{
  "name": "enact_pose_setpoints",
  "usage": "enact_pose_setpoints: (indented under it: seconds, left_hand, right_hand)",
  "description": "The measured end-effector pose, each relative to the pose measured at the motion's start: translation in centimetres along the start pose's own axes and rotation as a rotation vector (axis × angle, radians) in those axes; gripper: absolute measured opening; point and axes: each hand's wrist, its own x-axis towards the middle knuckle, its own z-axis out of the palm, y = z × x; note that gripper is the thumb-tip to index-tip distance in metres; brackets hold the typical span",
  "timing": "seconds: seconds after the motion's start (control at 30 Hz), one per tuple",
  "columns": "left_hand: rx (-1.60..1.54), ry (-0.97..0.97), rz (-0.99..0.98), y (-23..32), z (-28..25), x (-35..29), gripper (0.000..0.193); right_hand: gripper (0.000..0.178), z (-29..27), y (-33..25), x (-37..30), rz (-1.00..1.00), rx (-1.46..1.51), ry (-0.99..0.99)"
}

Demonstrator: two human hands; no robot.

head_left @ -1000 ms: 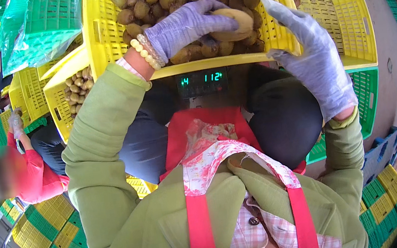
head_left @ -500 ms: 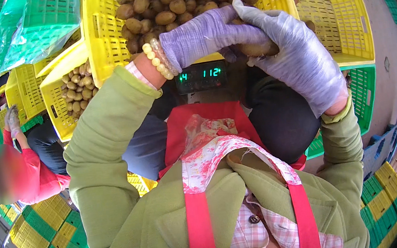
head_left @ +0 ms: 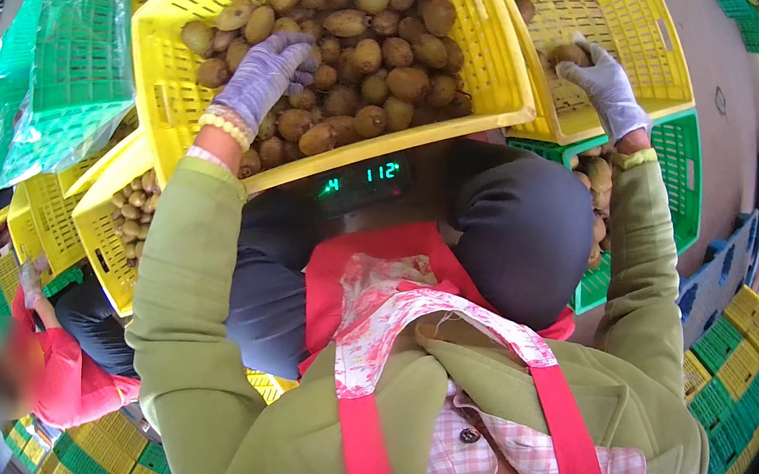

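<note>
A big yellow crate in front of me holds many brown kiwifruit. My left hand, in a purple-grey glove with a beaded bracelet at the wrist, reaches into its left part. The fingers there curl down around a fruit in the pile, which they mostly hide. Off to the right, my gloved right hand is over a second yellow crate with only a few fruit visible. Between its thumb and fingers is a kiwifruit, near the crate's left side.
A scale display with green digits sits below the big crate. A green crate of kiwifruit stands beside my right knee. At left are another yellow crate of fruit, plastic-covered green crates and a person in red.
My hands, close together around a kiwifruit before, have parted. The left has gone into the big crate, the right to the right-hand crate with a fruit. The view has shifted.
</note>
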Motion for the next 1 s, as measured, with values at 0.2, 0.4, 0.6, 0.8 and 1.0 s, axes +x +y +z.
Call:
enact_pose_setpoints:
  seconds: [0.2,0.4,0.6,0.8,1.0]
  left_hand:
    - [0.349,0.148,-0.1,-2.7,-2.8,1.8,0.033]
    - [0.211,0.332,-0.069,-4.4,-6.1,2.8,0.028]
    - [0.332,0.489,-0.061,-8.7,-10.2,5.6,0.032]
    - [0.212,0.659,-0.062,-10.7,-13.1,6.6,0.031]
    - [0.788,0.617,-0.079,-6.2,-9.5,5.3,0.041]
  right_hand:
    - [0.072,3.0,8.4,3.6,0.074,-0.059,-0.083]
    - [0.061,4.0,9.1,3.1,0.043,0.144,-0.085]
    - [0.049,3.6,11.4,3.4,-0.003,0.202,-0.083]
    - [0.047,3.2,7.9,1.9,-0.035,0.189,-0.072]
    - [0.045,2.9,7.5,1.5,-0.047,0.184,-0.039]
